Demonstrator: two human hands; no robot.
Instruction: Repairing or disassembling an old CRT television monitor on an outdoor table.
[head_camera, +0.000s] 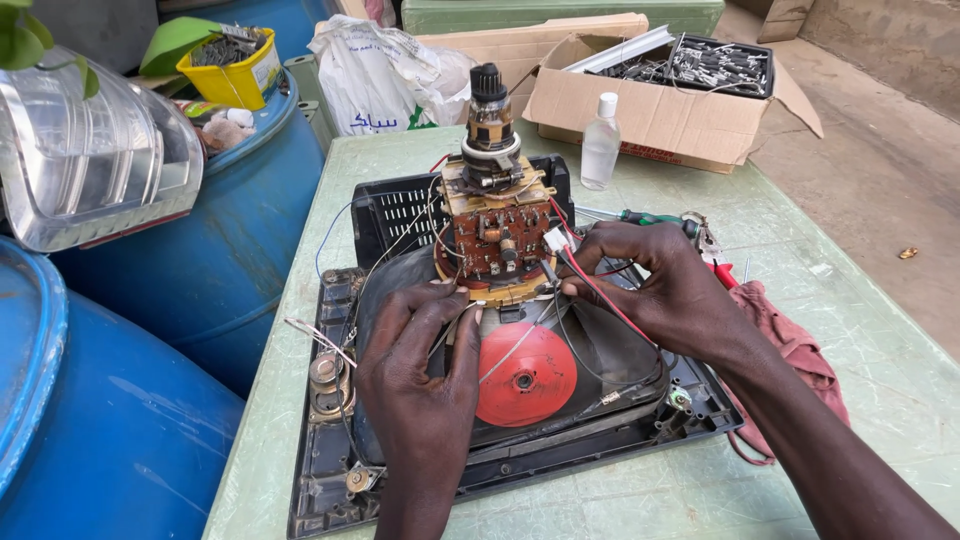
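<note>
While a picture tube (520, 350) lies face down on the green table (860, 350), the left hand (420, 385) rests flat on its glass. Past it, the right hand (655, 285) pinches a red wire (600, 290) beside the tube's circuit board (495, 245). Behind the tube stands a clear bottle (601, 145).

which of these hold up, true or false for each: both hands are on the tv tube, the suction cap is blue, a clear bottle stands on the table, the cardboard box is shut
Both the left hand and the right hand are on the picture tube: true.
The suction cap is blue: false, it is red.
A clear bottle stands upright on the table: true.
The cardboard box is shut: false, its flaps are open.
</note>
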